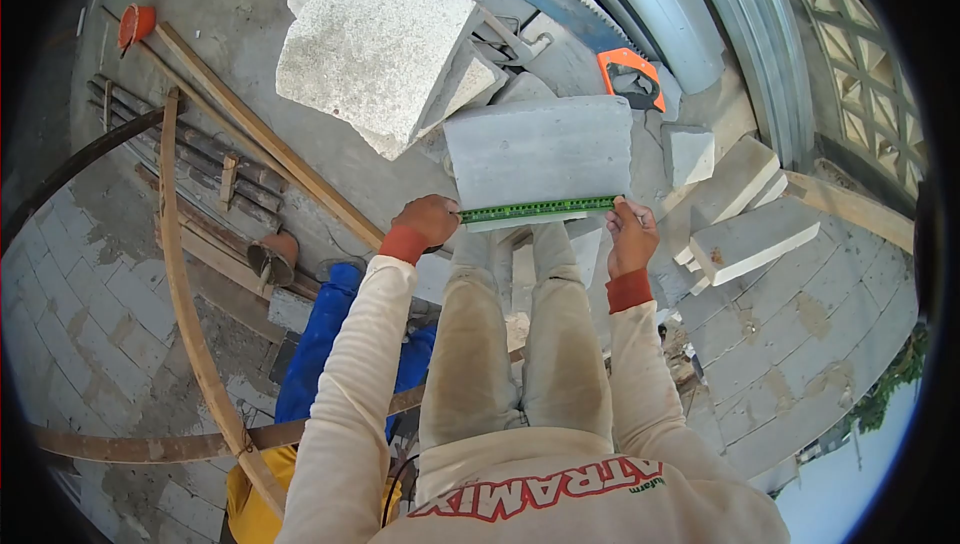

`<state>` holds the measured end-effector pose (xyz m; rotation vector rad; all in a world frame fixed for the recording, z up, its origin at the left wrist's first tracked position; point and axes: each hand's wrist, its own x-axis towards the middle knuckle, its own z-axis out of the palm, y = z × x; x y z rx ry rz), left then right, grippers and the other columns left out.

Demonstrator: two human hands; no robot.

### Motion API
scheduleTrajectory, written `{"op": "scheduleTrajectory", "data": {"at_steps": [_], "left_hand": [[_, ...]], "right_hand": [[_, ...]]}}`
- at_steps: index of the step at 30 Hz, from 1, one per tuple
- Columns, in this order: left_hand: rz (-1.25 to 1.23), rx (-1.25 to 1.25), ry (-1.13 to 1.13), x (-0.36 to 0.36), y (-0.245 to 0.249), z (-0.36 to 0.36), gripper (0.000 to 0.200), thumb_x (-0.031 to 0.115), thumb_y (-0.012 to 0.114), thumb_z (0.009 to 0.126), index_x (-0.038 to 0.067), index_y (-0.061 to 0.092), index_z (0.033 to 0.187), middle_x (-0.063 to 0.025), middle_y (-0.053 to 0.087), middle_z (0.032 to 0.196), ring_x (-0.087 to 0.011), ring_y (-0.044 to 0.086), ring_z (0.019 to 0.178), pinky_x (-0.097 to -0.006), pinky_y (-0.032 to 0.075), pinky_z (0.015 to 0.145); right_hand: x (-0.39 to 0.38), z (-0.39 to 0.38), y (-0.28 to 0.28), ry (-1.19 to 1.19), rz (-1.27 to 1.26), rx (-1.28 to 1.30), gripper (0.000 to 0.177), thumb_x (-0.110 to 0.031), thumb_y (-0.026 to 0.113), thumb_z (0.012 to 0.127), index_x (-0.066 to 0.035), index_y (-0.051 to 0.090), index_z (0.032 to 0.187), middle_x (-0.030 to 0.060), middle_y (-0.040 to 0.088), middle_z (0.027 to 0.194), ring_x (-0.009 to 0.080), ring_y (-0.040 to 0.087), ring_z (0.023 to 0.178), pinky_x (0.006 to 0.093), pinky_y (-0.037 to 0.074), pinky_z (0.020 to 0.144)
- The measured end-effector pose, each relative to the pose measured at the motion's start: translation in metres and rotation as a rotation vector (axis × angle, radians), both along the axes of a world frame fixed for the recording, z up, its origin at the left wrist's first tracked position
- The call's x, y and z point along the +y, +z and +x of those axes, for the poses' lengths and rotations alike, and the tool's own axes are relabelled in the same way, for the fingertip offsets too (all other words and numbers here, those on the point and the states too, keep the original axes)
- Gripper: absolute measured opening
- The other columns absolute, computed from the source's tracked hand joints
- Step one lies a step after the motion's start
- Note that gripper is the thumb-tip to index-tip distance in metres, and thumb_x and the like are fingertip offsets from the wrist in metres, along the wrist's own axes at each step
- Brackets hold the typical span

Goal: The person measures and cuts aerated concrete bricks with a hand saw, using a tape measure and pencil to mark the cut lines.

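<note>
A green tape measure [540, 209], its blade marked in black, is stretched straight across the near edge of a pale grey lightweight block [540, 149]. My left hand [425, 221] is closed on the tape's left end, beside the block's near left corner; whatever lies inside the fist is hidden. At the other end, my right hand [632, 234] pinches the tape between thumb and fingers near the block's right corner. Beyond the block to the right rests a hand saw with an orange handle [655, 89].
Rough pale slabs [375, 54] are stacked beyond on the left. Cut block pieces [755, 239] lie to the right. Long timber [270, 134], metal pipes [190, 149] and an orange bucket [136, 24] are on the left. Curved metal sheets [665, 14] stand at the far right.
</note>
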<state>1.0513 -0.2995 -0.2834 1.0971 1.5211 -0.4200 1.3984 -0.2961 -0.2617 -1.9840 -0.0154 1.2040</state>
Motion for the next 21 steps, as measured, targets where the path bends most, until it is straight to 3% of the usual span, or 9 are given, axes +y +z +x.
{"op": "scheduleTrajectory", "data": {"at_steps": [12,21], "left_hand": [[0.113,0.323,0.031,0.072,0.037,0.005,0.035,0.036,0.063,0.092,0.016,0.075,0.118,-0.0160,0.070,0.122,-0.0350,0.064,0.117,-0.0431,0.049,0.103],[0.235,0.044,0.132,0.048,0.010,-0.011,0.034,0.027,0.063,0.090,0.003,0.075,0.111,-0.0215,0.069,0.121,-0.0402,0.064,0.113,-0.0417,0.048,0.100]], "right_hand": [[0.064,-0.015,-0.015,0.104,0.119,0.013,0.017,-0.007,0.079,0.087,-0.006,0.065,0.098,0.0039,0.071,0.088,0.0100,0.064,0.073,0.0237,0.048,0.067],[0.074,-0.015,-0.011,0.248,0.323,-0.152,0.016,-0.004,0.077,0.089,0.001,0.066,0.100,0.0096,0.073,0.095,0.0121,0.068,0.089,0.0253,0.051,0.084]]}}
